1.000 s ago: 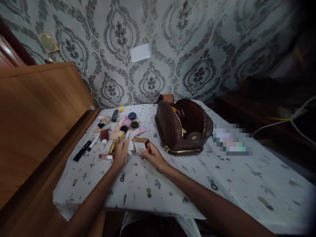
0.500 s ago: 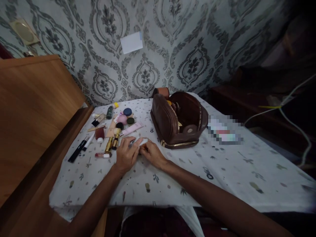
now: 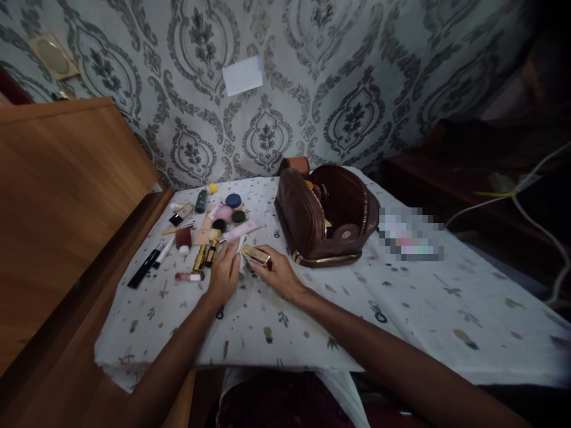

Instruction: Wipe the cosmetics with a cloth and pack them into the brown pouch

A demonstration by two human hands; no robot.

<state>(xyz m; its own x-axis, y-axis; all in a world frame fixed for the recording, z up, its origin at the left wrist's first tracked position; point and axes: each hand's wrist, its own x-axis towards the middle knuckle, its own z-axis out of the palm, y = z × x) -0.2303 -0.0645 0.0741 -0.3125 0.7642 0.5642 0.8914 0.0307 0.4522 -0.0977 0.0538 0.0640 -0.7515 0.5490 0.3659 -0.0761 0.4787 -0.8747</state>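
My right hand (image 3: pixel 282 277) grips a gold rectangular cosmetic container (image 3: pixel 257 255), held level over the table. My left hand (image 3: pixel 224 274) is closed on a white wipe (image 3: pixel 242 245), which lies against the near end of the container. Just beyond my left hand are a pink squeeze tube (image 3: pixel 242 230) and two gold tubes, one of them a gold tube (image 3: pixel 199 259) on the left. A lip gloss (image 3: pixel 189 276) lies left of my left wrist. The brown leather bag (image 3: pixel 303 223) stands unzipped beyond my right hand, with several items inside.
Several cosmetics spread over the left of the patterned tablecloth (image 3: pixel 303 333), among them a blue-lidded jar (image 3: pixel 232 200) and a black tube (image 3: pixel 145 267). A wooden cabinet (image 3: pixel 66 196) borders the left side. A blurred-out object (image 3: pixel 410 235) lies right of the bag.
My hands have drawn slightly apart, and the gold container now shows in my right hand. The white wipe has shifted left with my left hand. The view has moved slightly.
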